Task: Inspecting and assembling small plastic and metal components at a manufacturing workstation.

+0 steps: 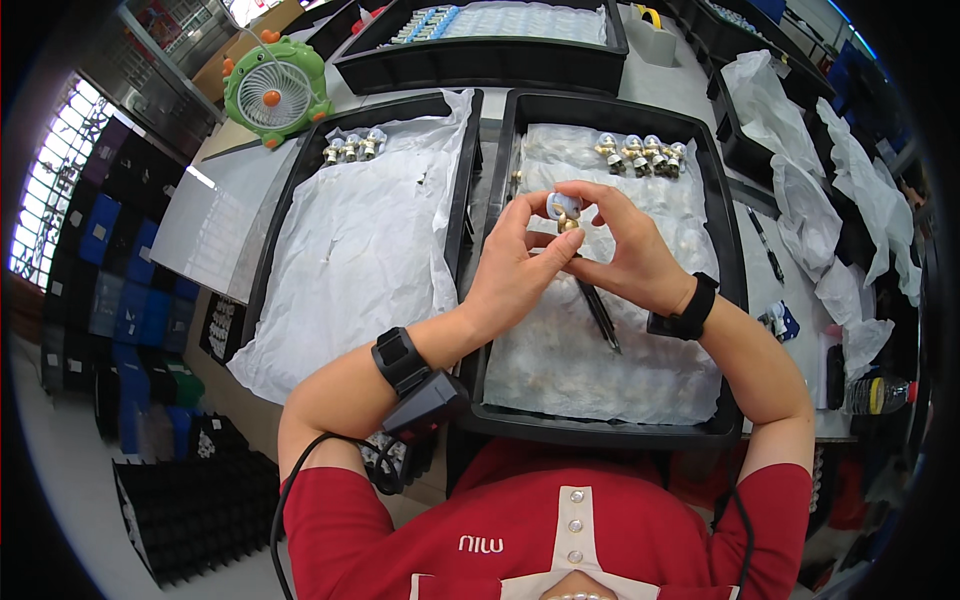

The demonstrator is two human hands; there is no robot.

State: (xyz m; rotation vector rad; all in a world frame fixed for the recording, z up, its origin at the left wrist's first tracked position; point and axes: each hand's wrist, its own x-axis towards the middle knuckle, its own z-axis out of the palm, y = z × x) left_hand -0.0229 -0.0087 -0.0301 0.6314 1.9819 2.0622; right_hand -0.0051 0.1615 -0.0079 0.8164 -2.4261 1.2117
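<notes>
Over the right-hand tray, my left hand (512, 268) and my right hand (632, 250) are closed together around a small figurine (564, 208) with a pale blue-white head and a gold body. My fingers cover much of its lower part. A slim black tool (598, 312), which looks like tweezers, sticks out below my right hand, its tip pointing down toward the paper. Several similar gold-and-white figurines (640, 156) stand in a row at the far end of this tray. Another short row of figurines (354, 146) stands at the far end of the left tray.
Two black trays, the left tray (262, 290) and right tray (742, 290), lie side by side, lined with white paper. Behind them is another black tray (480, 76). A green fan (277, 90) stands far left. A pen (766, 245) and a bottle (880, 396) lie at right.
</notes>
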